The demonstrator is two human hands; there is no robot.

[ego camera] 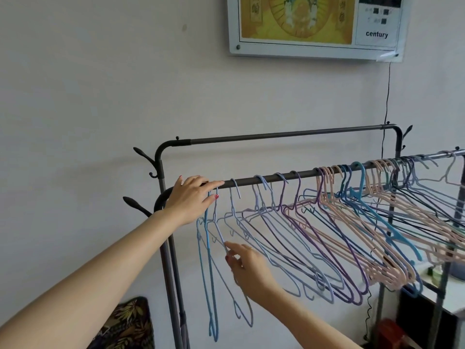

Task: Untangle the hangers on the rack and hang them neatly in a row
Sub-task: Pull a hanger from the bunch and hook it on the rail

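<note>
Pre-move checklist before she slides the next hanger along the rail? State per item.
1. Left hand steady on the rail: ok, fingers lie over the rail's left end.
2. Right hand has one hanger: ok, it pinches a pale blue wire arm.
3. That hanger's hook is on the rail: cannot tell, the left hand covers it.
4. Left-end hangers spaced: ok, a few hang apart.
5. Pink bunch untangled: not ok, crowded and overlapping.
6. Back rail free of hangers: ok.

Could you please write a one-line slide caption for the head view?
Left hand on the front rail at two blue hangers' hooks, right hand pinching one below.
</note>
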